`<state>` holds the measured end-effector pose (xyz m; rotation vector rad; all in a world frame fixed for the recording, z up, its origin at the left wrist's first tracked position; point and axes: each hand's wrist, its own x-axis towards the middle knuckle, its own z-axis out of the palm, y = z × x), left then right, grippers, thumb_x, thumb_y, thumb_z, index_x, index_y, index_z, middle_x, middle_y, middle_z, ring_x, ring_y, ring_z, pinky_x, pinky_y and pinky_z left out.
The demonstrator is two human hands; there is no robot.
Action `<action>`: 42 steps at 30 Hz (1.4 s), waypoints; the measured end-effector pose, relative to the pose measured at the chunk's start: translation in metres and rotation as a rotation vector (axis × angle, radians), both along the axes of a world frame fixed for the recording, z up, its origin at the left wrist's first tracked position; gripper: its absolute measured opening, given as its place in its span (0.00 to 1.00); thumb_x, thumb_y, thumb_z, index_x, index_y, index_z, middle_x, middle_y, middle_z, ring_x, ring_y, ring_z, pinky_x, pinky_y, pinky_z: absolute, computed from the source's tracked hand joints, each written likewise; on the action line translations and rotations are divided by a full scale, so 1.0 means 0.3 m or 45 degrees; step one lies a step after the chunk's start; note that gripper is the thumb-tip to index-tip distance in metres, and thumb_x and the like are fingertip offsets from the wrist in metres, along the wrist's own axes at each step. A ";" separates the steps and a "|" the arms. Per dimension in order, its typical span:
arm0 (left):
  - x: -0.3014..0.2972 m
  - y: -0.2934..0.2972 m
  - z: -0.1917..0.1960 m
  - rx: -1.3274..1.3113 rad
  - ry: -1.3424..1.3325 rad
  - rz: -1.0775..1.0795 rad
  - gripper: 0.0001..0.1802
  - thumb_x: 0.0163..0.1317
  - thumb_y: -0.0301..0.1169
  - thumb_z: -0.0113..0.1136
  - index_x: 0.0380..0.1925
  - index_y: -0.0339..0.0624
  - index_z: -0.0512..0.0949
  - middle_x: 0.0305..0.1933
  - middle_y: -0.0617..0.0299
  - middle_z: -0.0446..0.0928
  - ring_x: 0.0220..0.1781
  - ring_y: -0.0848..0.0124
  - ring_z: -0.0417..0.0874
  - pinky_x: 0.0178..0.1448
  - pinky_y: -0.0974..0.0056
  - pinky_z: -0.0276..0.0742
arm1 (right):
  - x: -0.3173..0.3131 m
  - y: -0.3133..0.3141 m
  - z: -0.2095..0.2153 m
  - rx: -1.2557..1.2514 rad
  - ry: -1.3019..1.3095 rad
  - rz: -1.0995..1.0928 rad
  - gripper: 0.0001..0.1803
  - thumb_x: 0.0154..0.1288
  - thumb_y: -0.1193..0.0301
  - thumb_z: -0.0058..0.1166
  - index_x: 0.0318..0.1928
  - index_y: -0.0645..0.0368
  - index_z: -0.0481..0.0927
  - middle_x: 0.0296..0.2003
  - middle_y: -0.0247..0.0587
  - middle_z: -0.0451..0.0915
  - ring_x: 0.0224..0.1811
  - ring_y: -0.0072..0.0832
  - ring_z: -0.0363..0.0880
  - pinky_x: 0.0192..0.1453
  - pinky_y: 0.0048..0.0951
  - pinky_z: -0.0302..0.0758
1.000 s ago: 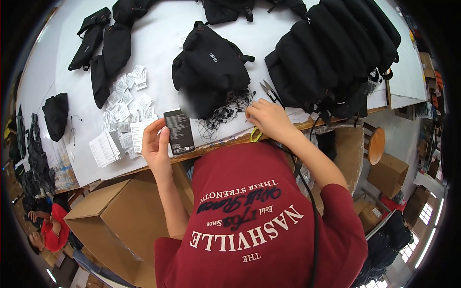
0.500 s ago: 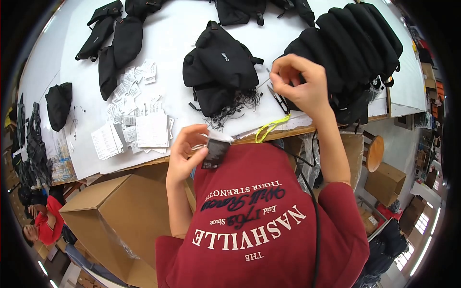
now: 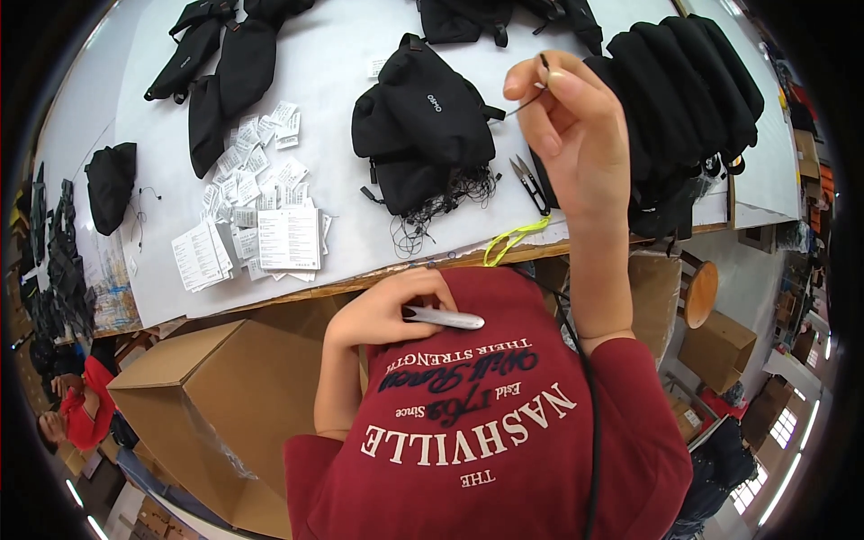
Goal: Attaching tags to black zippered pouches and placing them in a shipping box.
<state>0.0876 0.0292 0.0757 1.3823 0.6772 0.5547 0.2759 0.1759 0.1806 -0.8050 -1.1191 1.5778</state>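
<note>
Head view: the right hand (image 3: 583, 121) is raised over the white table (image 3: 328, 117), its fingertips pinched on a thin black cord (image 3: 529, 103). The left hand (image 3: 382, 308) is closed around a flat, pale-edged stack (image 3: 448, 318), seen nearly edge-on; its kind is hard to tell. That hand is before the red shirt (image 3: 486, 387), just off the table's near edge.

From the left grip, the cord lies up and to the right, well apart. The stack's long axis runs roughly left to right; the cord slants down-left from the right fingertips, toward a black bag (image 3: 421, 121). The right hand is the nearer one to the tangled cords (image 3: 430, 205) by the bag's lower end, close to the near edge, and to the snips (image 3: 527, 184).

White lettering marks bag and shirt, the shirt's upside down. White cards (image 3: 290, 241) near that edge carry fine print too small to read.
</note>
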 end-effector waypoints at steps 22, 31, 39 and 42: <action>0.068 -0.023 0.070 0.024 0.037 1.560 0.09 0.58 0.20 0.64 0.38 0.35 0.75 0.33 0.70 0.75 0.33 0.84 0.73 0.37 0.79 0.68 | -0.107 -0.196 -0.226 0.744 -0.806 0.066 0.06 0.49 0.75 0.64 0.29 0.58 0.79 0.14 0.32 0.68 0.15 0.22 0.65 0.19 0.24 0.61; 0.062 -0.036 0.017 0.192 0.169 1.543 0.11 0.55 0.18 0.64 0.38 0.36 0.76 0.35 0.67 0.76 0.35 0.81 0.73 0.40 0.76 0.68 | -0.096 -0.193 -0.231 0.828 -0.832 0.061 0.07 0.49 0.74 0.64 0.29 0.56 0.79 0.17 0.33 0.73 0.16 0.25 0.70 0.20 0.26 0.66; 0.086 -0.038 0.034 -0.081 -0.101 1.586 0.14 0.54 0.18 0.65 0.41 0.35 0.77 0.38 0.64 0.77 0.38 0.79 0.76 0.42 0.73 0.71 | -0.088 -0.185 -0.257 0.962 -0.877 0.029 0.07 0.50 0.72 0.65 0.30 0.56 0.80 0.17 0.34 0.73 0.17 0.28 0.73 0.21 0.28 0.68; 0.068 -0.046 0.006 0.116 0.087 1.536 0.14 0.53 0.17 0.65 0.41 0.35 0.78 0.39 0.62 0.78 0.39 0.77 0.77 0.44 0.71 0.72 | -0.080 -0.188 -0.253 0.935 -0.895 0.059 0.07 0.50 0.72 0.65 0.30 0.56 0.80 0.16 0.34 0.73 0.17 0.28 0.73 0.22 0.28 0.68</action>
